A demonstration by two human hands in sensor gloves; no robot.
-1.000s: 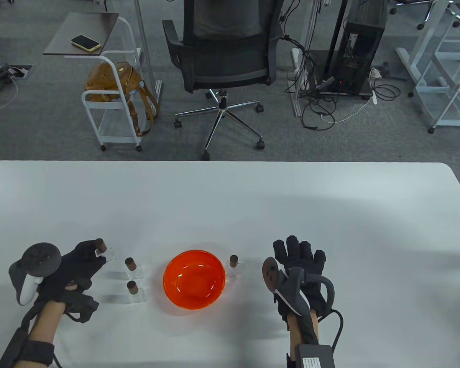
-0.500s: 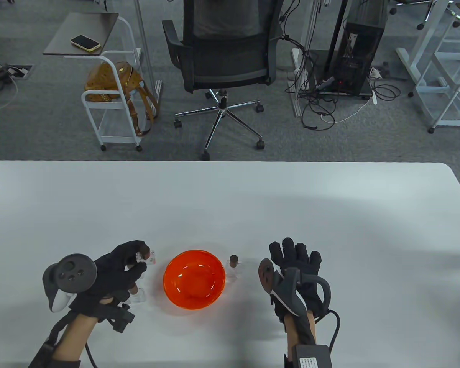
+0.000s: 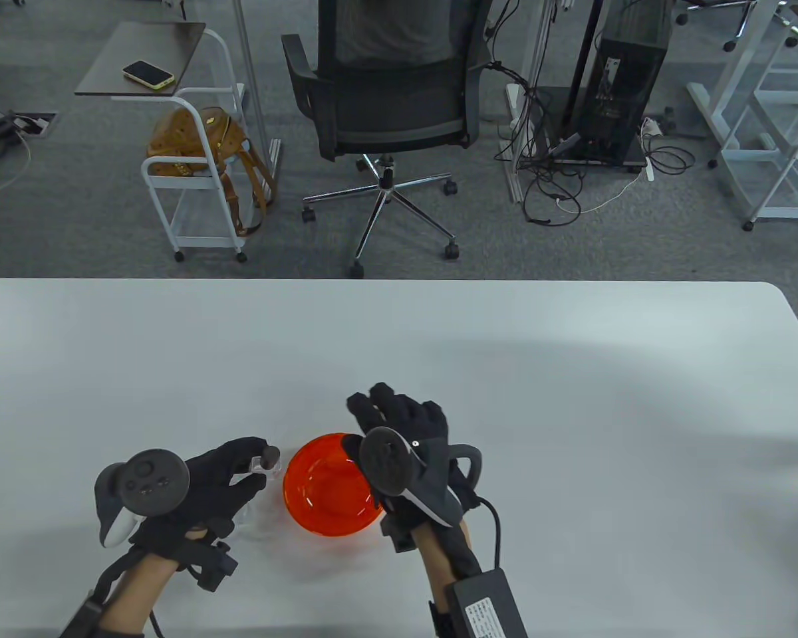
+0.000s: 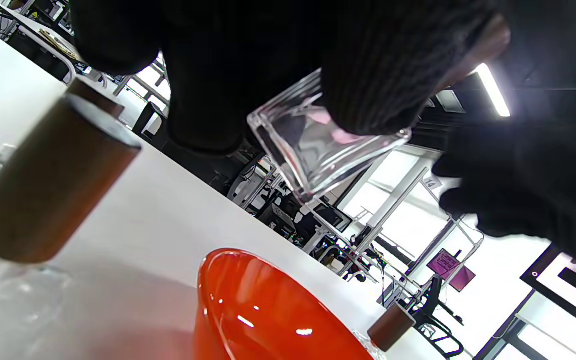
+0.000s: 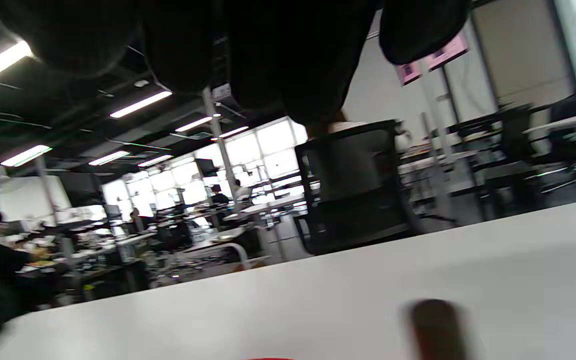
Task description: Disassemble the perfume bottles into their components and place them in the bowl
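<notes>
My left hand (image 3: 256,462) pinches a clear glass perfume bottle (image 4: 318,145) with a brown cap (image 3: 270,456), holding it tilted in the air just left of the orange bowl (image 3: 319,495). My right hand (image 3: 389,415) hovers over the bowl's right rim, fingers straight and spread, holding nothing. In the left wrist view, a second capped bottle (image 4: 53,185) stands on the table beneath my left hand. A third bottle (image 4: 390,327) stands beyond the bowl (image 4: 268,315). It appears as a blurred brown cap (image 5: 438,330) in the right wrist view and is hidden under my right hand in the table view.
The white table (image 3: 505,372) stretches wide behind and to the right of the bowl. Past its far edge stand an office chair (image 3: 382,100) and a small cart (image 3: 193,173) on the floor.
My left hand lifted the bottle from the far left and carried it right, to the bowl's side. My right hand swung left from its resting spot to above the bowl's right rim.
</notes>
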